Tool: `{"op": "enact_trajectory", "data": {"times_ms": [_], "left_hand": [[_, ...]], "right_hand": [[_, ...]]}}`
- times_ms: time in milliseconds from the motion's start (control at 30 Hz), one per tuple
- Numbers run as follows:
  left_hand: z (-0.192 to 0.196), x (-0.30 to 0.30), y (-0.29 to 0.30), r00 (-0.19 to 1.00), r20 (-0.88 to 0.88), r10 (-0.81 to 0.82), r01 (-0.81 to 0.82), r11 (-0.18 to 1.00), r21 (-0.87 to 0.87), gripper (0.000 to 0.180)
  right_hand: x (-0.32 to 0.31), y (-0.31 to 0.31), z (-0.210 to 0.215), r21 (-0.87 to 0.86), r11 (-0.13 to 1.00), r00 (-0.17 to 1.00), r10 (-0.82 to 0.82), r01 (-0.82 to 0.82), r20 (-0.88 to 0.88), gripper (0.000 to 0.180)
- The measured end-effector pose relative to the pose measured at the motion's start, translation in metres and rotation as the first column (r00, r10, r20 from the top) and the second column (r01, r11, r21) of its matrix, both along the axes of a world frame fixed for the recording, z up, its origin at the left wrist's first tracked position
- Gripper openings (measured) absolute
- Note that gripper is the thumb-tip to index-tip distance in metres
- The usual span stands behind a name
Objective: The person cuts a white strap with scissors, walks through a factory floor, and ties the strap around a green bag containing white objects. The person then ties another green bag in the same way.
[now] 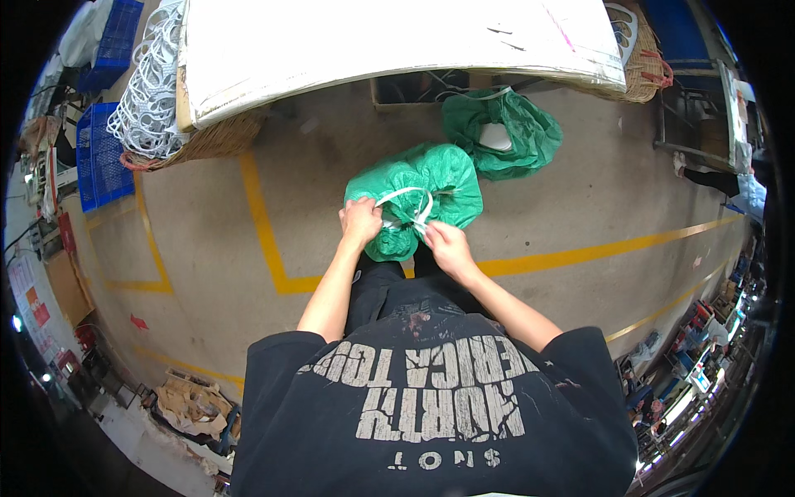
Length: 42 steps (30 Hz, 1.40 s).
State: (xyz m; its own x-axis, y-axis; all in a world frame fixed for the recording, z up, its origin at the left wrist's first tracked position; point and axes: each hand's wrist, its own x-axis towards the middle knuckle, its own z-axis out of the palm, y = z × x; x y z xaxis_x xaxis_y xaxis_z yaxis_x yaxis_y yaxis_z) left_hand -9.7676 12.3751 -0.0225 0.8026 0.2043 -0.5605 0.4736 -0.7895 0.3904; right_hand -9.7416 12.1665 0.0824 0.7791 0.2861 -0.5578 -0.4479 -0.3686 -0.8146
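A bare concrete floor, smooth and grey, crossed by painted yellow lines, carries everything here. Along its far edge stands a long surface draped in a white, creased sheet, with a woven wicker basket tucked beneath its left end and a bundle of white looped cord hanging over it. Blue plastic crates with a lattice wall sit at the far left. Just below the surface's edge lies a second green mesh bag, slack and open around a pale lump. Nearer the person, just beyond a yellow line on the floor, sits a green mesh bag, stuffed round and puckered at its neck, where a white tie cord loops across it. The left hand is closed in a fist grip on the cord and bunched neck; the right hand pinches the cord's other end, fingers pressed together.
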Motion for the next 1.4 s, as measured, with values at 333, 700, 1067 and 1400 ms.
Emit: {"op": "enact_trajectory", "data": {"times_ms": [333,700,1067,1400], "left_hand": [[0.003,-0.002,0.043,0.999,-0.024,-0.023,0.025,0.996,0.088,0.028],[0.006,-0.004,0.050,0.994,0.009,0.105,-0.102,0.938,0.330,0.030],[-0.026,-0.009,0.073,0.986,-0.051,0.157,-0.165,0.949,-0.269,0.029],[0.000,-0.009,0.085,0.899,-0.391,0.199,-0.374,0.814,-0.445,0.026]], "right_hand": [[0.049,0.113,0.005,0.248,0.943,0.975,0.203,-0.220,0.092,0.026],[0.152,-0.065,0.065,0.472,0.695,0.774,-0.631,0.542,0.041,0.020],[0.015,-0.041,-0.039,-0.546,0.834,0.964,0.201,-0.075,0.175,0.012],[-0.037,0.124,-0.107,-0.201,0.966,0.967,-0.199,0.166,-0.159,0.010]]}}
